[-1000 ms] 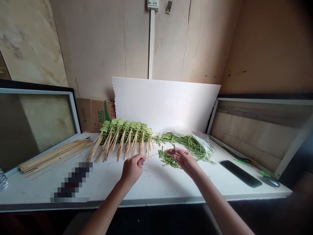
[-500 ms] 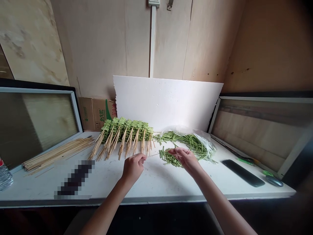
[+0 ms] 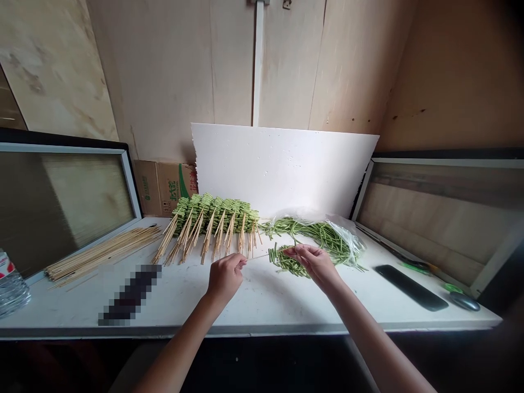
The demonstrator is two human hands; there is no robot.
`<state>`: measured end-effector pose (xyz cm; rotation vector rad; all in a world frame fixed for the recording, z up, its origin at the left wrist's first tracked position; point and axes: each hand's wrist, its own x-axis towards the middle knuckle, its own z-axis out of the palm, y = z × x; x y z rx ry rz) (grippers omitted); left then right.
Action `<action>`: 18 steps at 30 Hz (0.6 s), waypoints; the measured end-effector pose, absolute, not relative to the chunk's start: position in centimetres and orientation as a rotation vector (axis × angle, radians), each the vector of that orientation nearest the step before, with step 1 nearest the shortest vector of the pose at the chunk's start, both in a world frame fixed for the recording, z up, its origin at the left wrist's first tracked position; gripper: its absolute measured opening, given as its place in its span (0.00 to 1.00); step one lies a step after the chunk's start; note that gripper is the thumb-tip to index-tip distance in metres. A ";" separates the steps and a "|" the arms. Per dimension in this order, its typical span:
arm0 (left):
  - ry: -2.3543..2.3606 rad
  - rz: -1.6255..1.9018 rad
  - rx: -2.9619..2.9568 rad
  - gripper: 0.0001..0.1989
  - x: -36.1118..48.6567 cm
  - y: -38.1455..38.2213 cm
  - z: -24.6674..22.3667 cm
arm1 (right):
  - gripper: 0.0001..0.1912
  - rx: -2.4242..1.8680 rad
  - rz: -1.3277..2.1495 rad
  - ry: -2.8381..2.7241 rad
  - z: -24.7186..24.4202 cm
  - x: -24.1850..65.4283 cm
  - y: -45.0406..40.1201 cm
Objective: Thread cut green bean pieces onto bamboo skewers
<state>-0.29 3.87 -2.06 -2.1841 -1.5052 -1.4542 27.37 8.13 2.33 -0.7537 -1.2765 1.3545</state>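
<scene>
My left hand is closed around the blunt end of a thin bamboo skewer, which points right across the table. A few short green bean pieces sit threaded near its far part. The fingers of my right hand pinch at the skewer's tip end, on what looks like another bean piece, mostly hidden by the fingers. Just under and behind that hand lies a heap of cut beans. Long uncut beans spread behind it, partly in a clear plastic bag.
Stacked bean skewers stand at the back left, sticks toward me. Loose bamboo skewers lie left, near a water bottle and a pixelated dark item. A black flat object and a mouse-shaped object lie right.
My view has shifted slightly, bringing more of the bottle into sight. Both hands keep nearly the same pose on the skewer, and the bean pieces on it look about the same.
</scene>
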 end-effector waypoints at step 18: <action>-1.511 -1.587 -2.121 0.21 0.1 3.6 -1.3 | 0.18 -0.783 1.249 -1.277 3.8 27.1 7.0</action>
